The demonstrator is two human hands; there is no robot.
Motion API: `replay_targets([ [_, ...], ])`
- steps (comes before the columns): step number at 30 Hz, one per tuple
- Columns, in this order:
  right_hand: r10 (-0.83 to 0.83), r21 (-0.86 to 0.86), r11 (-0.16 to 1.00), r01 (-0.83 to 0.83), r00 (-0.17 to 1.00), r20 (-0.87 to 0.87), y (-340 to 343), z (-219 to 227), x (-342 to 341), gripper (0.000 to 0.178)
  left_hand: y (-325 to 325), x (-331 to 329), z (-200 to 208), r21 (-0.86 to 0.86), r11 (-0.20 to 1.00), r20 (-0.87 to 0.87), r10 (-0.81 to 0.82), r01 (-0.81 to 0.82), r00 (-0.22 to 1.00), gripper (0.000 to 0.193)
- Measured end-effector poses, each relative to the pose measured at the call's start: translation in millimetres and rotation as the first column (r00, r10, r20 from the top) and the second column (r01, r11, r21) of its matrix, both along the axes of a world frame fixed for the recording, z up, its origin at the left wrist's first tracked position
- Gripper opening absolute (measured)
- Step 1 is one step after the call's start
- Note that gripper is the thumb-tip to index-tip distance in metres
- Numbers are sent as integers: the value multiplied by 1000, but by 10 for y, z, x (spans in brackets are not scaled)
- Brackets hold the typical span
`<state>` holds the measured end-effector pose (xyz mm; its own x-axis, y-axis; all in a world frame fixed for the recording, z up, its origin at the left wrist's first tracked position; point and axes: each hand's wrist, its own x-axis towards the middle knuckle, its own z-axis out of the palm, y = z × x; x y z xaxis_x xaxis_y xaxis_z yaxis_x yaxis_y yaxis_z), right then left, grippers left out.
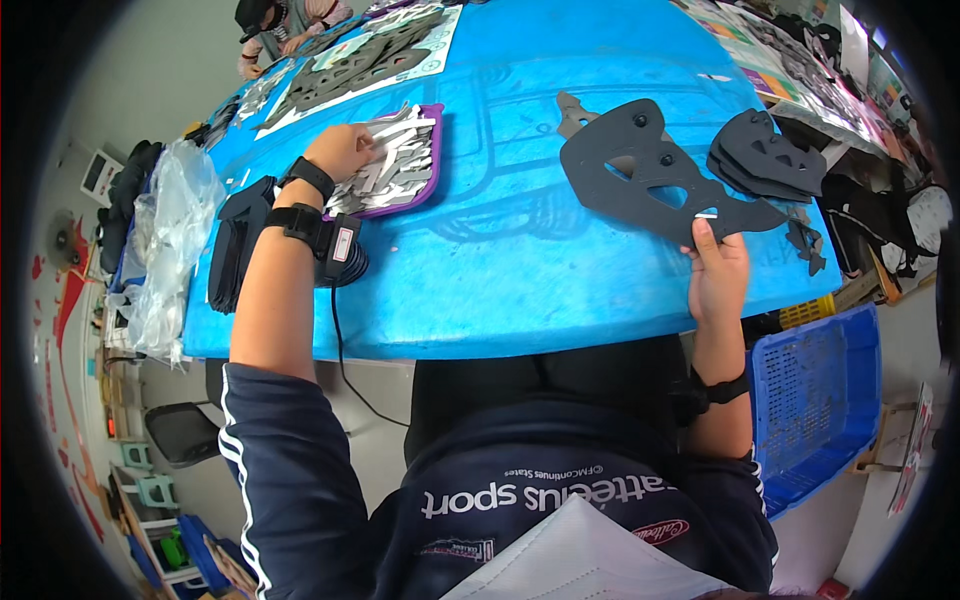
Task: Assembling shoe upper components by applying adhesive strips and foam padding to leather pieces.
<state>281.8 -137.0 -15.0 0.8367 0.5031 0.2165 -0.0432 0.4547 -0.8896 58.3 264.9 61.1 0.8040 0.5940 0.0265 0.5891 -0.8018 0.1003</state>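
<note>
My right hand (718, 282) grips the lower edge of a dark grey die-cut panel (625, 160), thumb on top. The panel has cut-out openings and two round black spots, and it is held over the blue table. My left hand (340, 152) is at the left side of a purple tray (437, 150) heaped with white and grey strips (400, 165). Its fingers are curled down among the strips, and their tips are hidden, so what they pinch cannot be made out.
A stack of dark cut panels (765, 155) lies at the right, with small scraps (804, 243) nearby. Dark stacked pieces (236, 245) sit left of my forearm. More pieces rest on a white sheet (440, 55). A blue crate (815, 400) stands lower right. Another person (285, 30) works far left.
</note>
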Motion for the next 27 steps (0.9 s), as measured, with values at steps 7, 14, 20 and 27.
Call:
replay_targets([
  [7, 37, 10, 999, -37, 999, 39, -5, -15, 9, 18, -6, -99, 110, 182, 983, 77, -22, 7, 997, 17],
  [14, 13, 19, 1000, -14, 999, 41, -5, -24, 5, 16, -297, -90, 202, 430, 897, 271, -233, 100, 934, 18],
  [20, 8, 17, 1000, -9, 999, 54, -5, -12, 10, 15, -142, -120, 105, 281, 959, 160, -79, 31, 984, 18],
  [27, 21, 33, 999, -24, 998, 63, -5, -17, 4, 15, -106, -130, -29, 64, 998, 275, -20, 3, 961, 18],
])
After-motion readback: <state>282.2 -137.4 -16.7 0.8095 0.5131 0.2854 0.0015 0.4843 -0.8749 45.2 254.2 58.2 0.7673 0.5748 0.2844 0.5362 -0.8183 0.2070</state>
